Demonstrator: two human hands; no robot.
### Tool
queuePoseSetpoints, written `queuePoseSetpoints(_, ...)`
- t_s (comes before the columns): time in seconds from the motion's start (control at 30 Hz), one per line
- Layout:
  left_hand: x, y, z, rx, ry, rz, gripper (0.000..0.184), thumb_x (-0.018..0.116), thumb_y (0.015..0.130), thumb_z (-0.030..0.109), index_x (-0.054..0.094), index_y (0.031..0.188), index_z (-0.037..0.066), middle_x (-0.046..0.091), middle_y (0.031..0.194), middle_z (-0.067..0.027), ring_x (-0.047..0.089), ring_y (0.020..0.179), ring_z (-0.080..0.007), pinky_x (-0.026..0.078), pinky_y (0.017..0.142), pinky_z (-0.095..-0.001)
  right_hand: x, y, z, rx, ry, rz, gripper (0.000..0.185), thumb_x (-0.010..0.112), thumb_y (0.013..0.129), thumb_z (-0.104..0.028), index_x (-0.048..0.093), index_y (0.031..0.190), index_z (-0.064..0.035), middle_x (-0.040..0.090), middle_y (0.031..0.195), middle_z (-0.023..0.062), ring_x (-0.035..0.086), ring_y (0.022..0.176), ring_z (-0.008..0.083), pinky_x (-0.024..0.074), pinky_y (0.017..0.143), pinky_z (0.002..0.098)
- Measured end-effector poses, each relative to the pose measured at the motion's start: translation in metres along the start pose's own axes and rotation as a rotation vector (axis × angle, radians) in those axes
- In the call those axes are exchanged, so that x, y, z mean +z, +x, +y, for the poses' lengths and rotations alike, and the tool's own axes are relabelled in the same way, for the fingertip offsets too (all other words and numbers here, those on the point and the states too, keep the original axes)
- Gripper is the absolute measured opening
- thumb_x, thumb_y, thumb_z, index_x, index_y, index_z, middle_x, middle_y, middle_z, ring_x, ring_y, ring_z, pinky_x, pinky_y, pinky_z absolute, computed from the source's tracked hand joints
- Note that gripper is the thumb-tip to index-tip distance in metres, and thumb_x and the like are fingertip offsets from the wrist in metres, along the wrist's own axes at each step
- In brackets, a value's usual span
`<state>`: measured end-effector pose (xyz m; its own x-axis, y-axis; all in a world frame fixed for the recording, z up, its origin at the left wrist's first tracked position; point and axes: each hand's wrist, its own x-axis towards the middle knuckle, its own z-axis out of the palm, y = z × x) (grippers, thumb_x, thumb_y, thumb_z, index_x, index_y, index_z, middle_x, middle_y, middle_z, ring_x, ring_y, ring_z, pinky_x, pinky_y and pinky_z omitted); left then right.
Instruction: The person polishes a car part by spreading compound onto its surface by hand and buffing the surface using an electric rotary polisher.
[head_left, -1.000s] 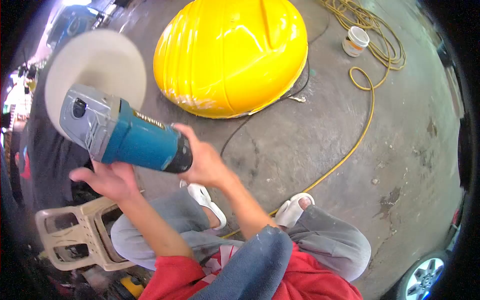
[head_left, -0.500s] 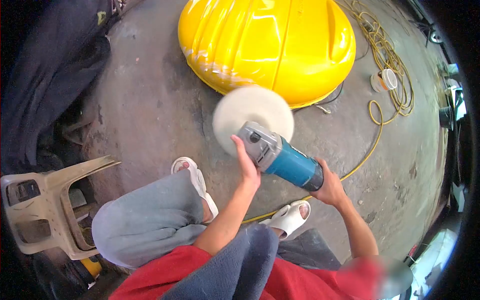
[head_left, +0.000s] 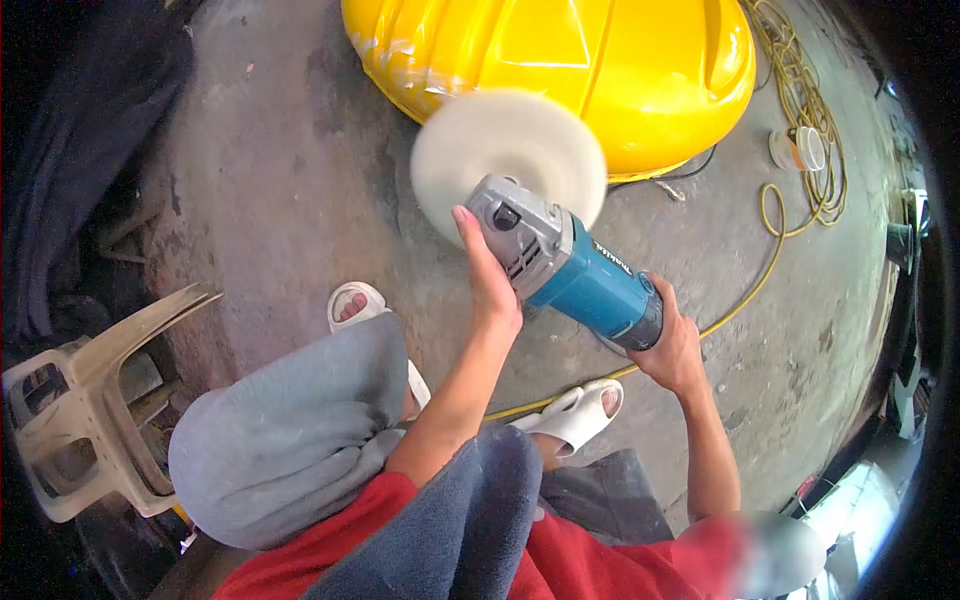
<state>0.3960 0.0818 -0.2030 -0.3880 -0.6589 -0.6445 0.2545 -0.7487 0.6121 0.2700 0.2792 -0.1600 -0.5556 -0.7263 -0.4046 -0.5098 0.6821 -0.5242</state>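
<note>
I have the blue polisher (head_left: 590, 275) just on the near side of the yellow shell (head_left: 620, 90), my landmark. My right hand (head_left: 672, 345) has its fingers curled around the polisher's black rear end. My left hand (head_left: 492, 285) lies against the grey head, one digit extended; how far its fingers close, I can't tell. The blurred white pad (head_left: 510, 150) overlaps the shell's edge in view; contact is unclear. A tub (head_left: 797, 149) sits right of the shell.

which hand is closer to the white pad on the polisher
Your left. The left hand is at the polisher's gray head, close by the white pad; the right hand grips the black rear end, farther from the pad.
</note>
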Motion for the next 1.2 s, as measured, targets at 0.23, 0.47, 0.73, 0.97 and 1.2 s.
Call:
queuePoseSetpoints(0.23, -0.03, 0.0, -0.034, -0.114, 0.004, 0.049, 0.09, 0.034, 0.091, 0.076, 0.032, 0.148, 0.007, 0.041, 0.146, -0.011, 0.042, 0.133, -0.0265, 0.032, 0.112, -0.04, 0.013, -0.01, 0.013, 0.121, -0.045, -0.143, 0.083, 0.074, 0.064, -0.009, 0.038, 0.138, -0.0178, 0.068, 0.101, 0.0228, 0.066, 0.09, 0.0444, 0.0531, 0.078, 0.0496)
queuePoseSetpoints(0.47, 0.008, -0.01, 0.009, 0.022, 0.089, -0.092, 0.09, 0.033, 0.091, 0.076, 0.035, 0.146, 0.004, 0.043, 0.143, -0.0113, 0.043, 0.131, -0.0244, 0.032, 0.112, -0.0379, -0.005, -0.003, -0.003, 0.032, 0.032, -0.012, 0.087, 0.079, 0.06, -0.009, 0.039, 0.137, -0.0115, 0.067, 0.108, 0.0223, 0.065, 0.099, 0.0432, 0.0524, 0.085, 0.0469)
queuePoseSetpoints(0.73, 0.012, -0.018, -0.003, -0.037, 0.237, -0.028, 0.094, 0.031, 0.092, 0.076, 0.033, 0.146, -0.001, 0.042, 0.145, -0.0154, 0.04, 0.134, -0.0262, 0.031, 0.113, -0.0372, 0.008, -0.005, 0.026, 0.071, 0.129, -0.066, 0.09, 0.079, 0.058, -0.009, 0.037, 0.137, -0.0127, 0.065, 0.11, 0.0229, 0.063, 0.101, 0.0457, 0.0515, 0.087, 0.0478)
queuePoseSetpoints(0.97, -0.019, -0.016, 0.003, 0.061, 0.443, -0.001, 0.091, 0.03, 0.094, 0.073, 0.037, 0.143, -0.003, 0.046, 0.143, -0.015, 0.047, 0.129, -0.0256, 0.035, 0.11, -0.0378, 0.051, 0.017, 0.033, 0.043, 0.321, -0.2, 0.089, 0.077, 0.058, -0.008, 0.038, 0.138, -0.009, 0.061, 0.118, 0.0207, 0.058, 0.114, 0.041, 0.0455, 0.098, 0.0441)
queuePoseSetpoints(1.2, 0.027, -0.009, 0.06, 0.483, 0.791, 0.018, 0.08, 0.038, 0.097, 0.065, 0.066, 0.108, -0.01, 0.071, 0.099, -0.0172, 0.065, 0.095, -0.0229, 0.048, 0.087, -0.036, 0.08, 0.056, 0.007, -0.195, 0.594, -0.13, 0.091, 0.082, 0.061, -0.011, 0.035, 0.139, -0.011, 0.057, 0.127, 0.0191, 0.055, 0.121, 0.0385, 0.0443, 0.101, 0.0428)
